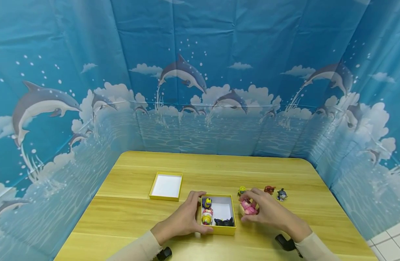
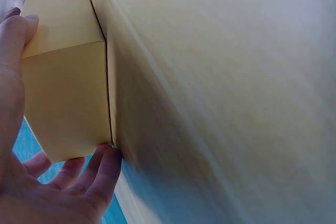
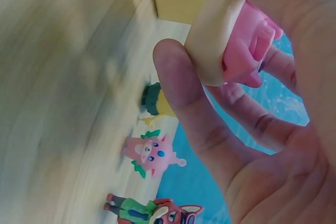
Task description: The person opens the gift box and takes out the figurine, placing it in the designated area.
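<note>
My left hand (image 1: 183, 219) grips the left side of a yellow box (image 1: 224, 231), thumb on its front wall and fingers at the back. Inside lie a purple-and-yellow toy figure (image 1: 207, 203), a pink-and-yellow one (image 1: 207, 216) and a black one (image 1: 224, 222). Just right of the box, my right hand (image 1: 271, 212) pinches a pink toy figure (image 1: 249, 207) between thumb and fingers. Its cream-coloured base (image 3: 212, 38) faces the right wrist camera, tilted off the table.
A shallow yellow lid (image 1: 164, 198) with a white inside lies at the back left. Beyond the right hand stand a yellow-green figure (image 1: 241, 190), a fox figure (image 3: 152, 211), a grey figure (image 1: 282, 195) and a pink figure with green leaves (image 3: 149, 153). A dolphin-print curtain (image 1: 193, 127) surrounds the table.
</note>
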Demonstrator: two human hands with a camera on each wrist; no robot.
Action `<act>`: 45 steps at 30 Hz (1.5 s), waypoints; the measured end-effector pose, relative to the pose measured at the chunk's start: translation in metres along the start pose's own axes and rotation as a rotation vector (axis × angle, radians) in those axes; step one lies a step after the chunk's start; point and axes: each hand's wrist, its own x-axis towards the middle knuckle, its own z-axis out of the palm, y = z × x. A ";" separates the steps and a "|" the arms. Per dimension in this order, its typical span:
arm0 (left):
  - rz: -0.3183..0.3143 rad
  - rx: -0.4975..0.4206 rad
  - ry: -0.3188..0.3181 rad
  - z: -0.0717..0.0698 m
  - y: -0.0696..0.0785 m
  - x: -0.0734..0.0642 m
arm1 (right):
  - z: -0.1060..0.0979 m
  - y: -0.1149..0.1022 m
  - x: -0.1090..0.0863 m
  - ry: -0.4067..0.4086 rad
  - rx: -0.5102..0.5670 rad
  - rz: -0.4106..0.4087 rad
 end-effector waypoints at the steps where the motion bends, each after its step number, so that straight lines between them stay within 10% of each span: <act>1: 0.001 0.001 -0.001 0.000 0.000 0.000 | 0.001 0.000 0.000 0.003 -0.011 0.001; 31: -0.001 -0.003 -0.004 -0.001 0.002 0.000 | 0.034 -0.003 0.007 0.018 -0.068 0.233; 45: -0.003 -0.005 -0.004 -0.002 0.001 0.000 | 0.034 0.000 0.005 0.018 -0.085 0.164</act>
